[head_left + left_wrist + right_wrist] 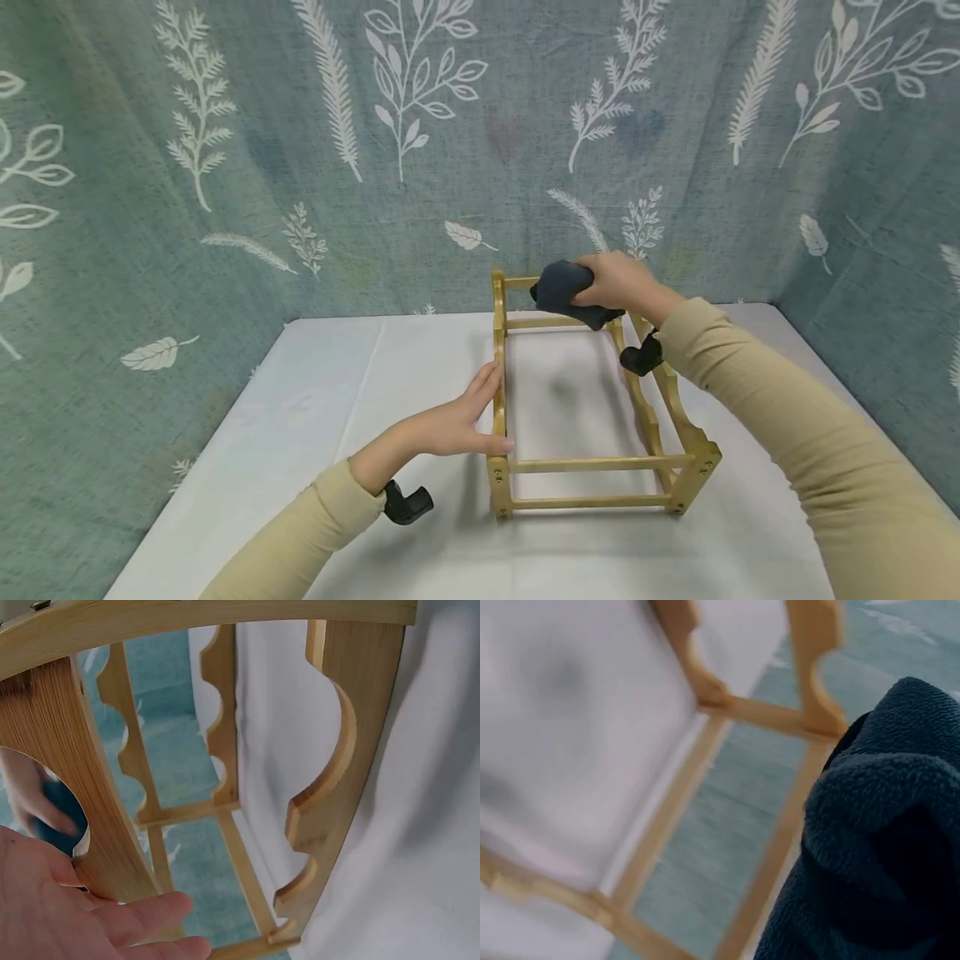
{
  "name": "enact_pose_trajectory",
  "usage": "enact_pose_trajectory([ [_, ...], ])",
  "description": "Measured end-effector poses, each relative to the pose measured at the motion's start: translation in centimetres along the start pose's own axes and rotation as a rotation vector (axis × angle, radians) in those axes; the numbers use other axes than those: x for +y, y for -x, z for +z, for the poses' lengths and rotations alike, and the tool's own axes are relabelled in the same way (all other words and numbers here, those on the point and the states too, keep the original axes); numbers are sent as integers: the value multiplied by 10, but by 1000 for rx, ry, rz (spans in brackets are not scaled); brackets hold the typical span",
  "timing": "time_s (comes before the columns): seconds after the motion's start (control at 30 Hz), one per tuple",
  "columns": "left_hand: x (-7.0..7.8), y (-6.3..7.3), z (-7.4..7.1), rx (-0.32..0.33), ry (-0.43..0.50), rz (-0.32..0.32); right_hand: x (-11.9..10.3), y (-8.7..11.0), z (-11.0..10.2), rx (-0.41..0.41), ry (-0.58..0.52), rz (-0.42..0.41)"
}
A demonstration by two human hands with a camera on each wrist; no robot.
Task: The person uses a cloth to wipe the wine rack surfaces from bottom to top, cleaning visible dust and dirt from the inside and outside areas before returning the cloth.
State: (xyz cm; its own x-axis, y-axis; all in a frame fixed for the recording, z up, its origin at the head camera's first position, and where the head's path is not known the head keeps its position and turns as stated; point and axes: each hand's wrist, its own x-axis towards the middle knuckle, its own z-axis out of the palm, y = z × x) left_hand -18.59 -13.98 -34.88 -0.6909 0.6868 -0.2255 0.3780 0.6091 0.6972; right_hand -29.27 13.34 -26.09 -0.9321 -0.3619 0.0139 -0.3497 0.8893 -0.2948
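Observation:
A wooden rack [498, 400] with scalloped side rails and thin crossbars stands on the white-covered table. My left hand [450, 421] rests against its left side near the front corner, thumb spread over the top rail. In the left wrist view the fingers [154, 915] of that hand lie fairly straight along the wood. At the rack's far end, my right hand [622, 283] grips a bunched dark blue cloth [562, 287] over the back crossbars. Close up in the right wrist view, the cloth [885, 772] looks fuzzy and folded; whether it touches the wood I cannot tell.
Under the rack spreads a white tablecloth [330, 417]. Behind and on both sides hangs a grey-green curtain [510, 150] with white leaf prints, close to the rack's back end. Black wrist mounts [407, 504] stick out from both sleeves.

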Motion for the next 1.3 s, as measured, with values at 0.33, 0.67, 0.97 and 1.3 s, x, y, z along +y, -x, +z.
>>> enact_pose_trajectory([
  [0.33, 3, 4, 3, 1, -2, 3, -4, -56, 82, -56, 174, 79],
  [0.67, 4, 2, 7, 1, -3, 26, -11, -83, 143, 4, 118, 63],
  [0.97, 5, 3, 4, 0, -12, 17, 20, -76, 139, 8, 125, 130],
  [1.3, 2, 4, 3, 15, -39, 17, 67, -70, 131, 77, 0, 363],
])
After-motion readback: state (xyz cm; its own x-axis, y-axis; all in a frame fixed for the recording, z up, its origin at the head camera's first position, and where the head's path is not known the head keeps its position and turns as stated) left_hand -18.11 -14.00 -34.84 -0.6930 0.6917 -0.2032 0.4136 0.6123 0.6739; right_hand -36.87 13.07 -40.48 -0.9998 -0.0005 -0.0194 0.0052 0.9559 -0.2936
